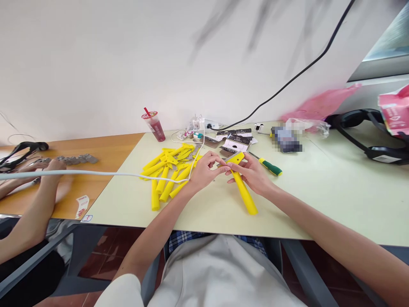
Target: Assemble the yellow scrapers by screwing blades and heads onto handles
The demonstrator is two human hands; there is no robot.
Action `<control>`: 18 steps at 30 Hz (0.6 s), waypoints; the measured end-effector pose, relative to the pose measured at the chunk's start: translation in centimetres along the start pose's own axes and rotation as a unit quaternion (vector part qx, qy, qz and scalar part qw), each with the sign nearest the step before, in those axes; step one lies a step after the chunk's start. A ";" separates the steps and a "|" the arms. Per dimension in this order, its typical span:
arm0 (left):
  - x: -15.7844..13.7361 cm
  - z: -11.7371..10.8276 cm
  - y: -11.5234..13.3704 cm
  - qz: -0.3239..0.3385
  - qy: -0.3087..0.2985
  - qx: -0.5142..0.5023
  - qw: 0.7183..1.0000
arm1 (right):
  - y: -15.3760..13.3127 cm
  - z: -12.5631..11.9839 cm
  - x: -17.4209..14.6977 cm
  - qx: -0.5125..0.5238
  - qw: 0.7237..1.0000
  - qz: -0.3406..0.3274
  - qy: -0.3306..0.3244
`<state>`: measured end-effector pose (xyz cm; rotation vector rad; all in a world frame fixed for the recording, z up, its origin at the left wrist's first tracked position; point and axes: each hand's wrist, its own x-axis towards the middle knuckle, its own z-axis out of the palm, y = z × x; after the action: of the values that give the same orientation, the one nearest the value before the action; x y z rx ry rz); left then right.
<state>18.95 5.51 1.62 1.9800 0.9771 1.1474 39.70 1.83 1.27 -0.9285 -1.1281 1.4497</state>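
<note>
Bare forearms, short white sleeve, white top, blue-checked garment beneath.

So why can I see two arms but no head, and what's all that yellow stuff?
The camera sits on the person's head and looks down, so you see only their arms. The left hand and right hand together hold one yellow handle over the pale table. A pile of yellow handles lies to the left, a green-handled screwdriver to the right, and a pink drink cup stands by the wall. The arms at the far left belong to another person.
</note>
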 end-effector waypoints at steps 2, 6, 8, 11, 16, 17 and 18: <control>0.0 0.0 0.2 -0.002 0.001 -0.003 1.000 | 0.1 0.0 0.0 0.000 1.000 0.004 0.002; 0.0 -0.1 0.3 -0.029 -0.003 -0.028 0.999 | 0.3 -0.2 0.1 0.009 1.000 0.012 -0.013; 0.1 -0.3 0.3 -0.049 -0.008 -0.047 0.998 | 0.2 -0.2 0.0 0.012 1.000 0.015 -0.019; 0.0 -0.4 0.1 -0.101 -0.027 -0.087 0.991 | 0.1 -0.1 0.0 0.006 1.000 0.020 -0.018; 0.1 -0.1 -0.5 -0.194 -0.052 -0.233 0.951 | 0.5 -0.2 0.0 0.003 0.999 0.026 -0.024; 0.1 0.0 -0.6 -0.207 -0.054 -0.267 0.940 | 0.7 -0.2 0.1 0.006 0.999 0.028 -0.026; 0.1 0.1 -0.7 -0.221 -0.057 -0.297 0.927 | 0.8 -0.2 0.1 0.007 0.999 0.029 -0.028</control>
<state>18.86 5.95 1.07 1.2466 0.8300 0.9167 39.70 1.93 0.42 -0.9223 -1.1382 1.5384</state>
